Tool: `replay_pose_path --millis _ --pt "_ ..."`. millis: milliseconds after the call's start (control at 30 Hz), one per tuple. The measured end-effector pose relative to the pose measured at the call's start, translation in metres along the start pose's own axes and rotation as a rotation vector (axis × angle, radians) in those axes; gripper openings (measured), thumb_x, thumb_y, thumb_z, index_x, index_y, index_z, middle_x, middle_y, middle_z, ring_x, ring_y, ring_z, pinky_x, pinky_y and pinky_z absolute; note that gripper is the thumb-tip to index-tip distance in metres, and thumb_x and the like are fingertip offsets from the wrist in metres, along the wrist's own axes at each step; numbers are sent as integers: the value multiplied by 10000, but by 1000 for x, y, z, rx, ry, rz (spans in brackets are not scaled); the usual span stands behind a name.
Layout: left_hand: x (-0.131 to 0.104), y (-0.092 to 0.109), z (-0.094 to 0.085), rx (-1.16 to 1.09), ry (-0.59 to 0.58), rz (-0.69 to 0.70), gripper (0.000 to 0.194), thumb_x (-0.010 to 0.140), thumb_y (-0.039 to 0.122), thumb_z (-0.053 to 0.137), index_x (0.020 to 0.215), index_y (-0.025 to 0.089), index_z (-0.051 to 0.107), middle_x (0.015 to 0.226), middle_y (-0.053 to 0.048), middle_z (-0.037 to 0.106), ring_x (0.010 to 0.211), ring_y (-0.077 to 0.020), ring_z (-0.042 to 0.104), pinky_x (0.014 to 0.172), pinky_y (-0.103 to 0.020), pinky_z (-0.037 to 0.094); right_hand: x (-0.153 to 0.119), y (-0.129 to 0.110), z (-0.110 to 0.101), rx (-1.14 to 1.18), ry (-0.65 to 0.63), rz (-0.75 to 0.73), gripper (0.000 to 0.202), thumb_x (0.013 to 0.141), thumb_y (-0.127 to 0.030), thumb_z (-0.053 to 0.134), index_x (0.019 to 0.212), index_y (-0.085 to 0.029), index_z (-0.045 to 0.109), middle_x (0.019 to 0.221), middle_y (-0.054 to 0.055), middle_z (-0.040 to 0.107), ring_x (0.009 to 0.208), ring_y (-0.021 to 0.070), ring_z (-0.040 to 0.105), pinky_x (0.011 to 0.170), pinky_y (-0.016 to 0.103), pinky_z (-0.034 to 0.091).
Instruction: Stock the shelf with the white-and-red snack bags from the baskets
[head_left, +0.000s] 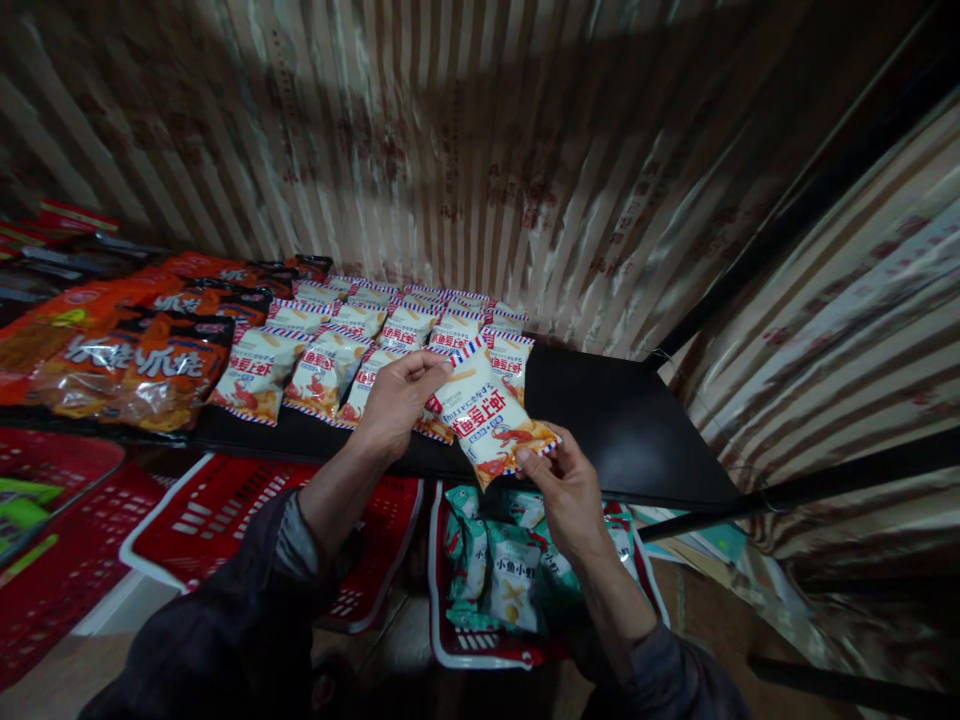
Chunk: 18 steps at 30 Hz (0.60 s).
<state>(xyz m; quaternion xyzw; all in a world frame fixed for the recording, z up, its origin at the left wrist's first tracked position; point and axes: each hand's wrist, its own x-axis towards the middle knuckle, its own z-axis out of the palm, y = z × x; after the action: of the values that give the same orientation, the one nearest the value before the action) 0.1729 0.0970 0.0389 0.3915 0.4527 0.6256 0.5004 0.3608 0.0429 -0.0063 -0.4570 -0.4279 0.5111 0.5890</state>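
Between my two hands a white snack bag [487, 410] with red lettering and striped ends is held tilted above the front of the black shelf [600, 425]. My left hand [401, 400] pinches its upper left end. The lower right corner is gripped by my right hand [566, 490], thumb on the front. Behind and left of the bag, several matching white snack bags [326, 370] stand in rows on the shelf. One of them is partly covered by the held bag.
Orange snack packets [142, 360] fill the shelf's left part. Below stand a red basket [442, 640] of green snack bags [517, 580] and another red basket [247, 510]. Striped plastic sheeting [450, 150] hangs behind. Black metal bars [847, 460] run along the right.
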Motion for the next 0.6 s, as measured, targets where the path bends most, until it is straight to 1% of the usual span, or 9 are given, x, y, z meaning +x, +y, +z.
replay_pose_path --millis 67,133,267,333,400,467,600 --pt "-1 -1 1 3 -22 -24 307 530 391 823 702 177 686 654 15 646 568 -100 544 504 -197 425 2 -1 -3 -1 27 -37 370 657 -359 819 966 -232 660 852 -6 712 703 137 623 589 245 507" --pt "-2 -1 2 -8 -47 -44 319 528 396 831 718 183 688 675 11 652 596 -104 562 531 -199 446 3 -3 -5 11 33 -53 352 675 -357 807 973 -228 669 840 -6 705 693 130 603 573 236 483" --pt "-3 -4 2 -39 -98 -52 267 578 398 799 703 194 680 695 -2 651 635 -120 583 579 -221 480 4 -5 -7 81 40 -6 340 670 -359 809 952 -216 684 823 -6 696 656 116 563 539 220 447" --pt "-3 -5 2 -40 -100 -47 246 590 379 789 707 192 681 709 -7 654 653 -124 590 598 -224 490 3 -6 -6 111 51 20 340 652 -358 818 931 -211 691 815 -6 690 656 114 553 524 211 433" --pt "-3 -6 1 -35 -90 -55 236 587 356 788 714 188 681 680 5 637 629 -116 580 578 -215 481 3 -8 -5 126 58 32 333 644 -356 822 915 -209 696 802 -8 680 651 109 540 519 204 426" --pt "-3 -6 2 -36 -80 -65 228 584 339 785 712 184 678 652 15 618 606 -108 570 558 -206 468 4 -9 -5 129 62 41 327 646 -357 817 911 -209 695 805 -8 674 644 106 530 516 203 420" --pt "-4 -3 2 -50 -74 -81 226 563 317 788 696 175 673 668 14 625 613 -103 573 568 -201 467 4 -10 -4 119 75 41 302 658 -362 800 895 -211 690 813 -9 671 633 105 516 508 207 396"
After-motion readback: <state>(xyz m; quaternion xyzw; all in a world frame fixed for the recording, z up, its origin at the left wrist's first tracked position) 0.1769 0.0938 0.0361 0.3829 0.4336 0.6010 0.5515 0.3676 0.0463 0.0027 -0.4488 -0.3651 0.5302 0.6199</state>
